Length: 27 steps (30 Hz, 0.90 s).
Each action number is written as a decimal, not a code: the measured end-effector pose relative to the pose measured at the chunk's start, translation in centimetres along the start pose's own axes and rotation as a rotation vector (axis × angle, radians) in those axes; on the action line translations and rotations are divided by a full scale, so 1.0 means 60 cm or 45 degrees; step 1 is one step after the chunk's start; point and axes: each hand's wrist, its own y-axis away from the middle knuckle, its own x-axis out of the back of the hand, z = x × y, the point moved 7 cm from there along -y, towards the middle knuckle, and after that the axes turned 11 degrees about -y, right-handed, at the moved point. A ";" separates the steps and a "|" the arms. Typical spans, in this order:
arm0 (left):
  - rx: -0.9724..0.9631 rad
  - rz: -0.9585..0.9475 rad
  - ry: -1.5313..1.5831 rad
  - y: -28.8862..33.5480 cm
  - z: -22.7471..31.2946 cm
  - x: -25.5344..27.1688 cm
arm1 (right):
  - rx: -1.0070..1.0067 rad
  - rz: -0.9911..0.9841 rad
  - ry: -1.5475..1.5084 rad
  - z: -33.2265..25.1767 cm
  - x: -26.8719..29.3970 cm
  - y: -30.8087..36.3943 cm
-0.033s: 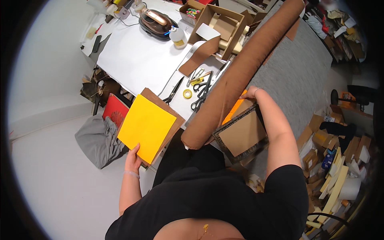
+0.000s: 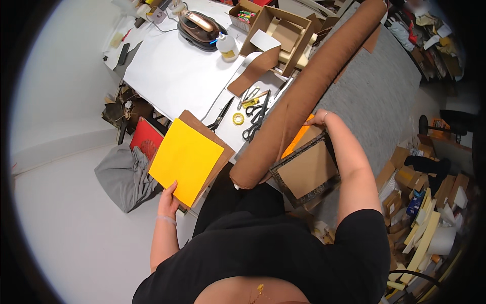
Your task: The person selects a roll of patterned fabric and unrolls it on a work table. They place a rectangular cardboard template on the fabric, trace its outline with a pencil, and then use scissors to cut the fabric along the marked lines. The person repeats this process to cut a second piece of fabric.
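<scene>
The left hand (image 2: 168,198) and right hand (image 2: 318,118) are apart. Left of the brown roll (image 2: 308,93), the left hand clamps the yellow sheet (image 2: 186,161) and brown backing (image 2: 203,129). Right of the roll, the right hand contacts the orange strip (image 2: 297,138); its closure cannot be determined.

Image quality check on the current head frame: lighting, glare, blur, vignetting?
Head view: tabletop bright white with little surface detail; yellow sheet strongly saturated but crisp-edged; pale highlight on the iron; clutter on the right dimmer; no obvious motion blur on the left hand; heavy fisheye vignetting, corners black.
</scene>
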 end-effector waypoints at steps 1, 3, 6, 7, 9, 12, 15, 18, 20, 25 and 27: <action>0.002 -0.002 -0.006 -0.001 0.003 -0.001 | -0.033 0.029 -0.019 0.007 0.009 -0.001; -0.014 -0.005 -0.003 -0.004 0.013 -0.004 | -0.069 0.115 -0.099 0.032 0.033 -0.004; -0.011 0.002 0.035 -0.011 0.017 0.016 | -0.083 0.284 -0.296 0.070 0.082 0.013; -0.004 0.027 0.052 -0.002 0.015 0.031 | -0.063 0.309 -0.351 0.050 0.105 0.049; -0.025 0.032 0.058 0.006 0.021 0.029 | 0.019 0.435 -0.412 0.035 0.158 0.122; -0.028 0.031 0.128 -0.006 0.033 0.042 | 0.189 0.813 -0.245 0.023 0.238 0.231; -0.054 0.051 0.165 -0.025 0.054 0.051 | 0.369 1.164 -0.118 -0.042 0.290 0.380; -0.059 0.045 0.213 -0.072 0.084 0.066 | 0.490 1.271 -0.369 -0.110 0.300 0.497; -0.064 0.033 0.240 -0.124 0.107 0.070 | 0.639 1.149 -0.591 -0.144 0.287 0.509; -0.004 -0.047 0.190 -0.308 0.175 0.006 | 0.561 0.795 -0.750 -0.267 0.158 0.396; 0.026 -0.086 0.176 -0.371 0.205 -0.032 | 0.571 0.477 -0.813 -0.328 0.080 0.292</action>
